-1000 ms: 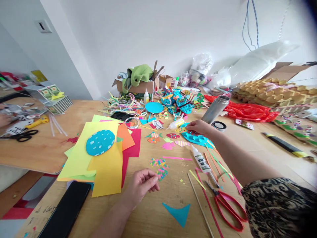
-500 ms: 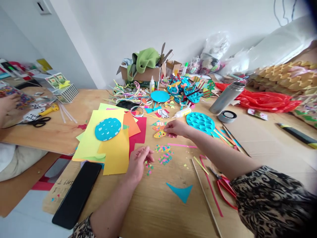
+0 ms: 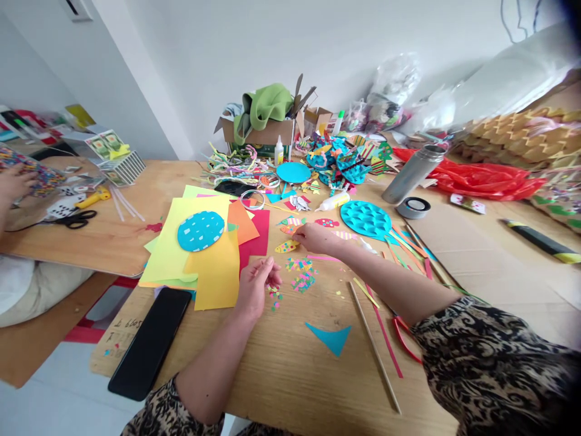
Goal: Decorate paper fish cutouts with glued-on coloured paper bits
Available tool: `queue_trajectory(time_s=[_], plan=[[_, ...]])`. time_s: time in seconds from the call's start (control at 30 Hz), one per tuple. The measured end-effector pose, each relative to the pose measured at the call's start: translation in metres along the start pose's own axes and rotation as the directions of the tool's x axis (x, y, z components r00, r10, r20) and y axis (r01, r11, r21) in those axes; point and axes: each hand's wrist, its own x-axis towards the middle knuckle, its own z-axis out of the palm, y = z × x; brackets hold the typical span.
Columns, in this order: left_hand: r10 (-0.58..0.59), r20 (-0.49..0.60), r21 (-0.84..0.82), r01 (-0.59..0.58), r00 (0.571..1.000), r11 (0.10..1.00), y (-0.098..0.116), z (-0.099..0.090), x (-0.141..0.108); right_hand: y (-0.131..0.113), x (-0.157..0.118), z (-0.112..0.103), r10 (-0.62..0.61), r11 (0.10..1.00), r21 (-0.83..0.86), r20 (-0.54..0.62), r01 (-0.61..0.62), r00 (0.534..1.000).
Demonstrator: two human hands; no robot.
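My right hand (image 3: 316,238) reaches forward with its fingertips pinched at the tail end of a yellow paper fish (image 3: 285,246) with coloured dots. An orange paper fish (image 3: 287,230) lies just behind it, and a striped fish (image 3: 290,221) is farther back. To the right are a red spotted fish (image 3: 327,223) and a pale striped fish (image 3: 345,235). My left hand (image 3: 255,286) rests on the table, loosely curled, with a gap between thumb and fingers and nothing visible held. Beside it lie small paper dots (image 3: 275,297) and a heap of confetti (image 3: 303,280).
Coloured paper sheets (image 3: 213,284) carry a blue spotted oval (image 3: 201,231). Around me are a phone (image 3: 149,345), a blue scalloped disc (image 3: 365,218), a glue bottle (image 3: 336,201), a stick (image 3: 374,348), red-handled scissors (image 3: 406,340) and a steel flask (image 3: 414,174). Another person's hand (image 3: 17,181) is far left.
My right hand has shifted a little left with the yellow fish, uncovering the red spotted and pale striped fish. My left hand stays nearly in place. The view has shifted slightly.
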Motion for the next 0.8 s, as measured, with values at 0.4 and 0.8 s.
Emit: queue_trajectory(time_s=[0.4,0.8], plan=[[0.018,-0.010,0.017,-0.018,1.000,1.000,-0.003,-0.002,0.002,-0.024,-0.027,0.011,-0.178,0.980,-0.112,-0.102,0.167,0.979],[0.034,0.015,0.038,-0.034,0.999,0.999,-0.002,-0.005,0.003,-0.011,-0.077,-0.074,0.015,0.984,0.154,-0.554,0.085,0.832]])
